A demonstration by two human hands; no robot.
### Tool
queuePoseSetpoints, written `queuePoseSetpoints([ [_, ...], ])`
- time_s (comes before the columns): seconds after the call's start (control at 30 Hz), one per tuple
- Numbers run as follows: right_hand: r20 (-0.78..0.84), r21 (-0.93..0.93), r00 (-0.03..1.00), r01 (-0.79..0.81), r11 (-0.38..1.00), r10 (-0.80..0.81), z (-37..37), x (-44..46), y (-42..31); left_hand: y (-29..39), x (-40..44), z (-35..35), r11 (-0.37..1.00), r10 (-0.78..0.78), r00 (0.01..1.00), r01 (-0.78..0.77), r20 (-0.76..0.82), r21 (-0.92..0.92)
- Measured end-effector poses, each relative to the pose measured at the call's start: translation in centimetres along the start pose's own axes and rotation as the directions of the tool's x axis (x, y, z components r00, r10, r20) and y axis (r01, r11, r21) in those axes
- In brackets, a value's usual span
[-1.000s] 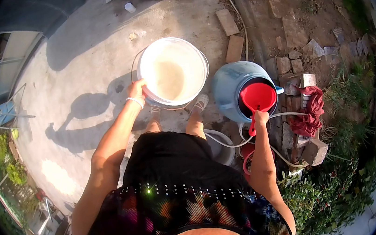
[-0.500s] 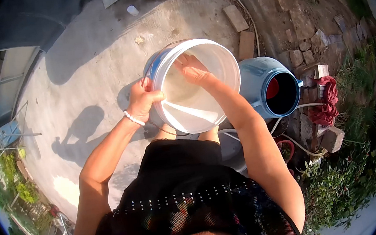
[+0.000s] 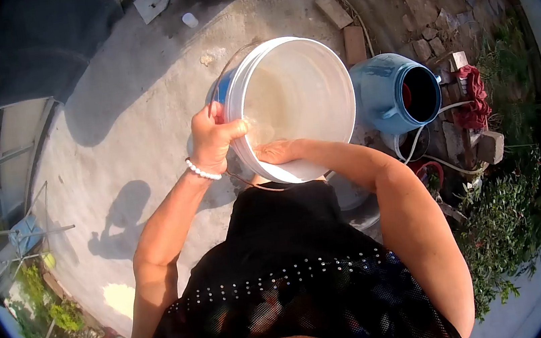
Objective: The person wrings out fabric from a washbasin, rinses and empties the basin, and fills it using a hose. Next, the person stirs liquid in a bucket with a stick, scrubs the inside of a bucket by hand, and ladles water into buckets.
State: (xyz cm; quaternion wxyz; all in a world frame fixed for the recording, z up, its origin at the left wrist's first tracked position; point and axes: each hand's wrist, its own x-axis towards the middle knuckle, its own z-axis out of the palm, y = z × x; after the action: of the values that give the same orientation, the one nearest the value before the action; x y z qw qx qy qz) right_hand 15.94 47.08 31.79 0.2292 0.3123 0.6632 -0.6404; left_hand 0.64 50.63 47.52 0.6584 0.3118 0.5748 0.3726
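Observation:
A white plastic bucket [image 3: 317,82] with blue on its outside is tilted so its mouth faces me. My left hand [image 3: 216,135] grips its left rim, thumb over the edge; a white bead bracelet circles that wrist. Inside, my right hand [image 3: 276,152] lies against the near lower wall, its fingers flat and partly hidden. Cloudy wetness shows on the bucket's inner bottom. A thin wire handle [image 3: 250,183] hangs loose below the left side.
To the right stands a blue barrel [image 3: 376,92] with a dark open mouth and something red inside. Bricks [image 3: 333,11], a pale hose [image 3: 360,19] and a red cloth [image 3: 473,97] lie beyond. A small white cup [image 3: 190,20] is on the concrete floor [image 3: 140,97].
My right hand has moved from the far upper left part of the bucket's inside down to the near lower wall. The left hand keeps its grip on the rim.

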Motion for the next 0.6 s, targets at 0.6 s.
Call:
queuePoseSetpoints([
  [0.6, -0.503, -0.571, 0.849, -0.468, 0.675, 0.163, 3.3, -4.1, 1.0, -1.2, -3.9, -2.8, 0.986, 0.133, 0.981, -0.145, 0.138, 0.078],
])
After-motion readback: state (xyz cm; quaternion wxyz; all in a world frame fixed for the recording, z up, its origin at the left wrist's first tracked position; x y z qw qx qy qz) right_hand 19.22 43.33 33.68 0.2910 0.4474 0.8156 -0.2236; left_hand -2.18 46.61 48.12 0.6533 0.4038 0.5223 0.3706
